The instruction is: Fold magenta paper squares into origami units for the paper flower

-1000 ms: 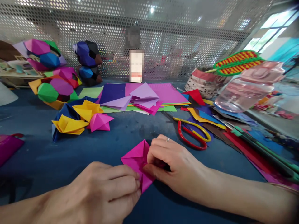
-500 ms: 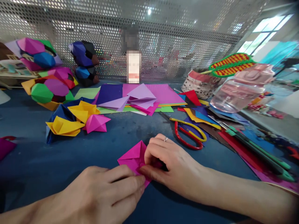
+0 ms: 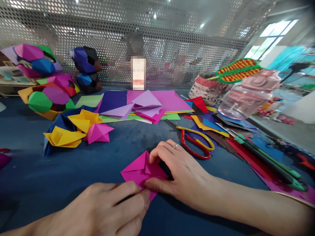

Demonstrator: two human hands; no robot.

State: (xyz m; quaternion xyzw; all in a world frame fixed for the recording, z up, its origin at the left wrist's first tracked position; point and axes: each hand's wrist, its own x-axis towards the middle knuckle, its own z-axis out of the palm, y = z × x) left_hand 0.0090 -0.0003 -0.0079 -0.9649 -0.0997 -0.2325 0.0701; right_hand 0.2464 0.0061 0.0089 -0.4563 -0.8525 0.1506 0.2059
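Note:
A folded magenta paper (image 3: 135, 173) lies on the dark blue table, its creased flaps facing up and one corner pointing away from me. My left hand (image 3: 115, 203) pinches its near edge, fingers closed together. From the right, my right hand (image 3: 169, 167) has its thumb pressed on the lower part of the paper and its curled fingers on the upper right part, with a gap between them. A ring shows on one finger. Scissors (image 3: 197, 144) with red and yellow handles lie beyond my right hand.
Yellow folded pieces (image 3: 65, 136) and a pink one (image 3: 98, 133) sit at the left, before paper polyhedra (image 3: 51, 100). Paper sheets (image 3: 172, 100) lie at the back. A pink bottle (image 3: 243, 98), a fabric basket (image 3: 206, 88) and a green cutter (image 3: 270, 160) are at the right.
My right hand's thumb and fingers have spread apart, uncovering more of the magenta paper. My left hand has shifted slightly toward me. The whole view has moved a little.

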